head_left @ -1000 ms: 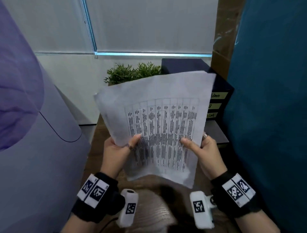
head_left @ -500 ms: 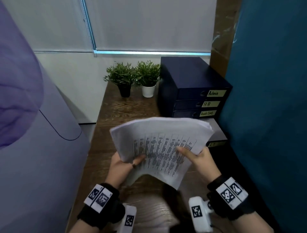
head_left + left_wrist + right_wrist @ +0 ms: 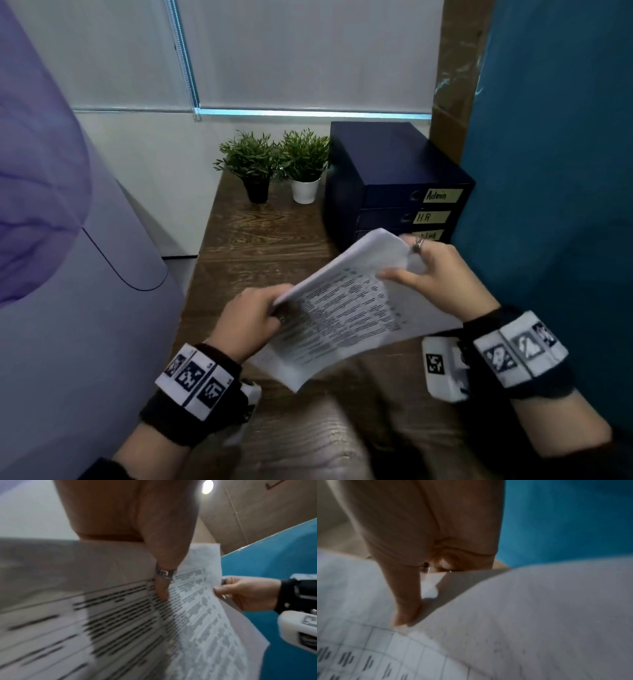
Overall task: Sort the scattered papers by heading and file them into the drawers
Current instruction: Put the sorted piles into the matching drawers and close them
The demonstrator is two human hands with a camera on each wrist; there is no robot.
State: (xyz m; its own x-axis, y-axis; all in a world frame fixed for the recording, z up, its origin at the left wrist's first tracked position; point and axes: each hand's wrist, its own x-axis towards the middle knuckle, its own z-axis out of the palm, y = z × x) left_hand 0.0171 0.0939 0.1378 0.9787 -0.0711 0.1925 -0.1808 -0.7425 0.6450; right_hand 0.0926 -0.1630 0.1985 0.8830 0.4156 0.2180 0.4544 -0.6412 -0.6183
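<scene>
two small green plants stand side by side at the far end of the wooden tabletop [image 3: 260, 246], one in a black pot [image 3: 256, 190] and one in a white pot [image 3: 304, 190]. a teal partition [image 3: 555, 171] rises on the right, a white roller blind [image 3: 308, 54] hangs behind.

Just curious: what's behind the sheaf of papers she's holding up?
Behind the papers stands the dark drawer unit; its Admin and HR labels show, the third label is half covered, anything lower is hidden.

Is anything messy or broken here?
Nothing broken or spilled. The papers are bent and tilted, only because the left hand and right hand are holding them. The two little plants stand upright beside the drawer box.
</scene>
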